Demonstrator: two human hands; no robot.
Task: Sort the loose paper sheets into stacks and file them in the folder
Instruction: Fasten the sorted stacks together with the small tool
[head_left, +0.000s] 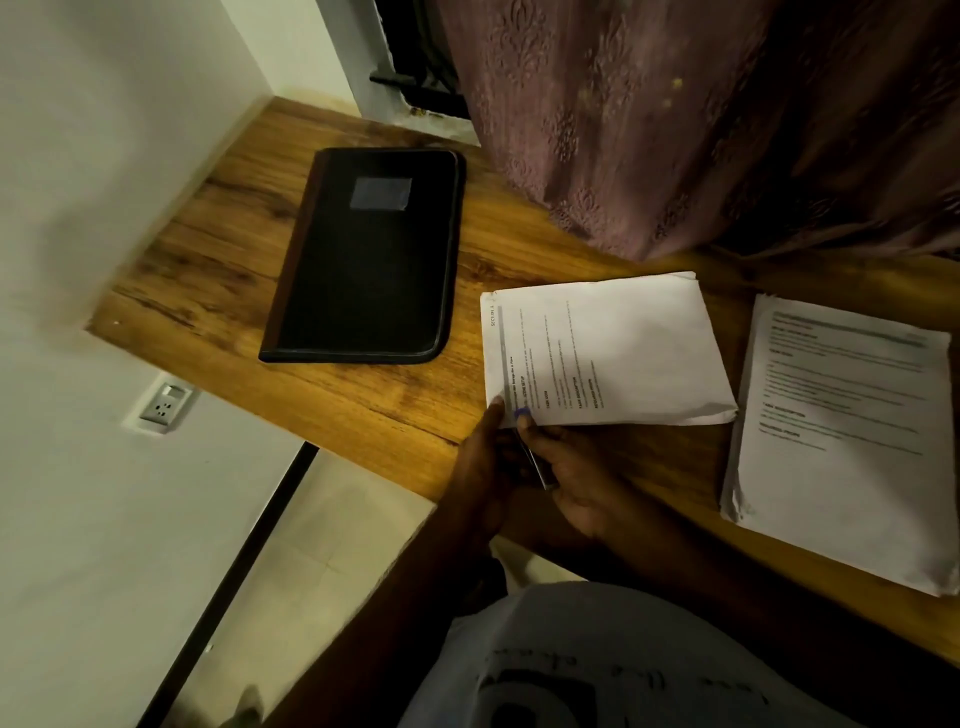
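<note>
Your left hand (485, 457) and right hand (563, 467) pinch one corner of a printed sheet bundle (608, 348) — zip folder (366, 254) closed, second paper stack (841, 441) just beside it on the wooden desk (374, 400).

One head-worn camera looks steeply down and forward, close over the wooden worktop (363, 410), tilted so the worktop runs diagonally; wall to the left, curtain (675, 130) beyond.

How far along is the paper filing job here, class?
Done: one stack of paper lies squared on the table. In hand: the left hand and right hand both grip a second bundle of sheets at its near edge. Left: the black folder lies closed, so nothing looks filed yet.
</note>
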